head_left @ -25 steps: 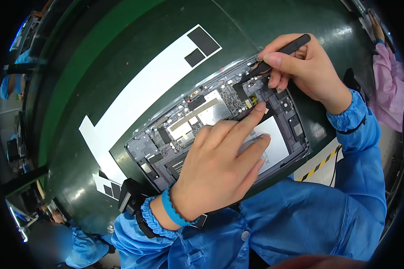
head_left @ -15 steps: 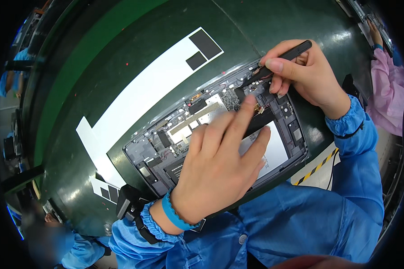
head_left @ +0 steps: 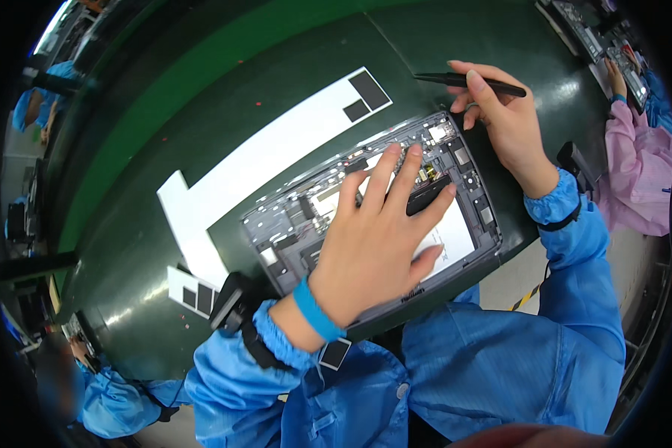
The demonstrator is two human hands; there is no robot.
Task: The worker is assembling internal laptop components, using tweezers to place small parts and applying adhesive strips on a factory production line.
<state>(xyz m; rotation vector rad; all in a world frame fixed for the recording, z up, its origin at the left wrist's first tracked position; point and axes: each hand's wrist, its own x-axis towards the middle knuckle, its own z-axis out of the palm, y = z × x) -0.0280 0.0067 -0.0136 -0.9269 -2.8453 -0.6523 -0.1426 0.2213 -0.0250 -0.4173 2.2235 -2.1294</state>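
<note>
An opened tablet or laptop body (head_left: 467, 175), dark grey with bare circuit boards, lies tilted on the green bench. My left hand (head_left: 377, 228) rests palm down across it, fingers spread, with the middle fingertips on the board near the far edge. It covers much of the centre. A white battery panel (head_left: 458, 235) shows beside my left thumb. Off the device's far right corner, my right hand (head_left: 514, 123) pinches black tweezers (head_left: 493, 85) between thumb and fingers. Their tip points left, above the bench and apart from the device.
A long white strip-shaped sheet (head_left: 254, 168) with black rectangles lies beyond the device on the green bench (head_left: 455, 30). Co-workers in blue and in pink (head_left: 638, 160) sit at the right and left edges, with other opened devices (head_left: 575, 33) at the far right.
My right hand has lifted the tweezers off the board, away to the far right. My left hand's fingers have spread flatter on the device. The device and sheet appear shifted as the view moved.
</note>
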